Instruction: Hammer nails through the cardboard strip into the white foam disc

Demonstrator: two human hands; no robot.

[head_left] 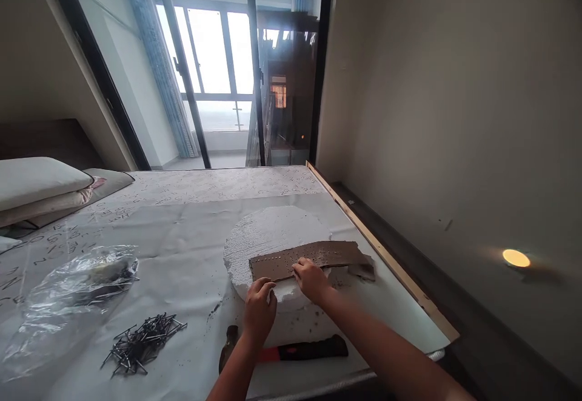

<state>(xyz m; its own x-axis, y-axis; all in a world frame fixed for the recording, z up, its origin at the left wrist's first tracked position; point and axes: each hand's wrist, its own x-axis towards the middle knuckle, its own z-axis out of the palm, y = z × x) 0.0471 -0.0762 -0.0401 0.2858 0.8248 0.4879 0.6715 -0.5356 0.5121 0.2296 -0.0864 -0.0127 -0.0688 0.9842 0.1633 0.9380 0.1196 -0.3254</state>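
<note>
A brown strip of cardboard (336, 253) with rows of small holes or nail heads lies across a round white foam disc (273, 228). My left hand (260, 307) has its curled fingers at the strip's near left edge. Near the middle of the strip, my right hand (310, 278) pinches at its near edge. Below the hands a hammer (313, 349) with a black and red handle lies on the white sheet, partly hidden by my left forearm. A heap of dark nails (140, 343) is at the lower left.
A clear plastic bag (77, 304) with dark contents rests on the left. White sheeting (182, 231) covers the bed, which has a wooden rail (386, 255) along its right side. Pillows (40, 179) lie at the far left. Dark crumbs are scattered around the disc.
</note>
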